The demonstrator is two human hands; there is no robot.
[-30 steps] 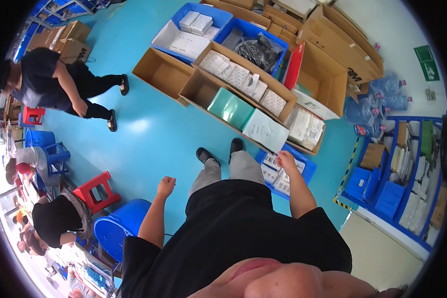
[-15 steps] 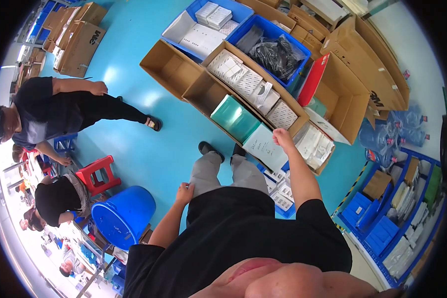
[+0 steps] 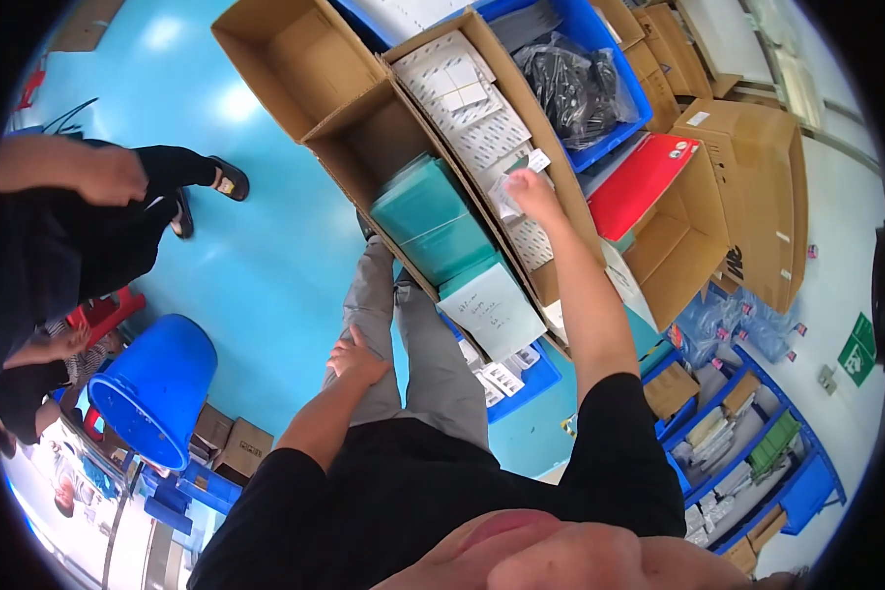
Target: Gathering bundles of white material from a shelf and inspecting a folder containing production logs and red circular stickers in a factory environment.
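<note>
My right hand (image 3: 533, 195) reaches into a long cardboard box (image 3: 517, 96) holding white printed packs. Its fingers are closed on a small white packet (image 3: 506, 202), partly hidden by the hand. A stack of white packs (image 3: 464, 84) lies farther up in the same box. To its left, a second cardboard box holds a pile of teal-green sheets (image 3: 438, 221). A white sheet (image 3: 497, 310) with handwriting lies at that box's near end. My left hand (image 3: 359, 359) rests on my grey-trousered leg with its fingers spread and nothing in it.
An open cardboard box (image 3: 310, 64) stands at the far left of the row. Beyond is a blue bin (image 3: 634, 103) with black plastic bags (image 3: 565, 79). A red panel (image 3: 644, 187) leans at the right. A blue barrel (image 3: 162, 379) and another person (image 3: 98, 211) are at left.
My right hand has moved from above the white sheet into the box of white packs and closed on a packet. My body has come nearer the boxes; the left hand has shifted down my leg.
</note>
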